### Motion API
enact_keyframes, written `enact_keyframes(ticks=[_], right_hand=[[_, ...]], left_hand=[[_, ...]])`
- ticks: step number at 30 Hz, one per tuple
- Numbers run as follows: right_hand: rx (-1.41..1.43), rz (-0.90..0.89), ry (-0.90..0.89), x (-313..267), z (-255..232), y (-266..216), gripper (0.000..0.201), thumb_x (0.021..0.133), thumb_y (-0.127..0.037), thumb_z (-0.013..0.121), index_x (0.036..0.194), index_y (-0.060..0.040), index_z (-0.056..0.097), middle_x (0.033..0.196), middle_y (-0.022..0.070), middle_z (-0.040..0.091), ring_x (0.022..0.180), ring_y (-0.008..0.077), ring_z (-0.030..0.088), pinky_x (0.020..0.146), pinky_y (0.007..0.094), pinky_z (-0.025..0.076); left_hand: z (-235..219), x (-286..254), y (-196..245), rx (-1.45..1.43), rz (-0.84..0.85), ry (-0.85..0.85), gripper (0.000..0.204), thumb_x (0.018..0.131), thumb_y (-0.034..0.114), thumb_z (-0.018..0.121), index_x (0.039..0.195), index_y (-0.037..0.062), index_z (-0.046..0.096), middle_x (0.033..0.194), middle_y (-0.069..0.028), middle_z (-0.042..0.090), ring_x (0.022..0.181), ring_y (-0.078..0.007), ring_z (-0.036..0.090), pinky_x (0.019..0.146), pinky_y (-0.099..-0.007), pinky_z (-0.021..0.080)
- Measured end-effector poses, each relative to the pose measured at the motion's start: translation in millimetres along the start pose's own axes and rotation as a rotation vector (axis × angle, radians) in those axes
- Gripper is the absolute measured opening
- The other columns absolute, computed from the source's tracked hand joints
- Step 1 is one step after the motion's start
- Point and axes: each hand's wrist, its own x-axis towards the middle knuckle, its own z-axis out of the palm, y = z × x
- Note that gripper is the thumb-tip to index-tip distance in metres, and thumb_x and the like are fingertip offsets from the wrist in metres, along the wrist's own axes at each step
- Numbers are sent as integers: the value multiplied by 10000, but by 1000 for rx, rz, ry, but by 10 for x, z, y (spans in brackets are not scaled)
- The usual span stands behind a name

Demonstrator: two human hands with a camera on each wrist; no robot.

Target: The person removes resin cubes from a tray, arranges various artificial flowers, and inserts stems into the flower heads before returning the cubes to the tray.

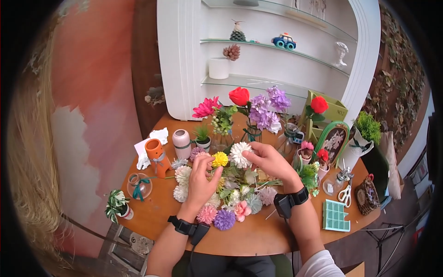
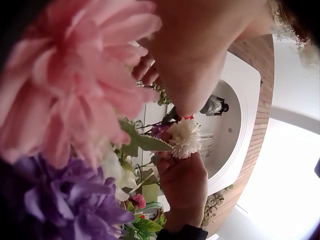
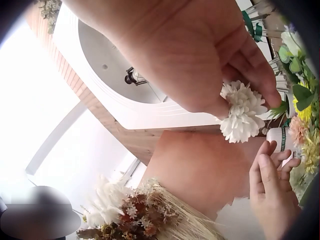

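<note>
Two bare hands are reaching over a wooden table (image 1: 157,233) strewn with artificial flowers. The right hand (image 1: 272,162) is pinching a white flower (image 1: 240,154) between thumb and fingers, holding it above the other blooms. The left hand (image 1: 201,183) is facing it from 8 o'clock, its fingers bending loosely, spreading apart and holding nothing; whether they are touching the yellow flower (image 1: 220,159) is unclear in the head view.

Relative to the white flower, the yellow flower is lying at 9 o'clock, a pink flower (image 1: 206,214) at 7 o'clock, and a purple flower (image 1: 224,220) between 6 and 7 o'clock. A red rose (image 1: 239,96) is standing at 12 o'clock. An orange vase (image 1: 159,164) is standing at 9 o'clock, well apart, and a mint-green tray (image 1: 336,216) is resting at 4 o'clock, near white-handled scissors (image 1: 344,196).
</note>
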Motion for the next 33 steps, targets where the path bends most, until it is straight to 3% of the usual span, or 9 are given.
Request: enact_keyframes(ticks=[4,6,8,11,13,18,21,27,33], right_hand=[[191,84,-69,22,174,54,361,964,-332,636,985,28,610,761,67,649,690,158,696,579,300,505],[-122,-34,-120,10,304,20,413,947,-379,632,943,34,645,735,128,668,670,199,697,593,342,514],[-387,-232,-34,65,443,167,471,931,-420,608,890,45,671,744,188,678,626,259,686,628,386,527],[-310,-84,-115,49,408,171,455,955,-384,543,855,36,685,687,164,677,598,281,667,647,407,530],[-197,97,-227,30,340,70,464,1001,-350,481,806,18,686,619,102,668,601,219,667,613,374,524],[44,40,-193,9,329,32,490,1017,-409,491,895,34,661,705,99,684,585,178,652,600,345,522],[-78,-109,-224,6,349,70,425,928,-382,658,1034,29,647,869,172,695,756,275,685,683,392,528],[-316,-301,-124,21,396,192,310,840,-169,712,1082,8,634,876,184,685,828,325,681,724,413,516],[-464,-278,-38,-33,110,127,250,801,-97,663,1037,-16,648,915,206,682,859,385,661,739,450,510]], left_hand=[[-20,-28,167,-91,27,-111,546,804,72,782,1289,20,536,1287,-123,498,982,-196,590,762,-296,528],[23,-14,153,24,195,-89,677,740,56,821,1337,36,505,1341,-121,462,1066,-240,578,824,-335,518],[12,-28,111,103,244,-144,573,724,31,810,1248,35,577,1213,-124,573,1059,-258,591,811,-338,505],[20,-66,138,29,129,-202,370,827,60,757,1161,14,605,1039,-84,644,927,-180,618,763,-284,493],[47,-101,55,-362,-330,-206,169,938,101,671,1065,5,612,920,-19,650,804,-79,588,698,-225,460],[0,-36,58,-475,-398,-91,126,978,131,636,907,32,603,809,34,612,709,-12,520,602,-185,392],[10,-40,1,-446,-357,-46,204,967,166,662,819,51,582,704,68,552,602,15,434,502,-174,298],[52,-58,-15,-471,-338,-16,222,981,201,644,824,52,596,697,57,562,582,0,456,496,-175,330],[12,-28,20,-455,-324,51,127,982,127,617,928,12,622,760,2,599,642,-50,498,565,-223,406]])
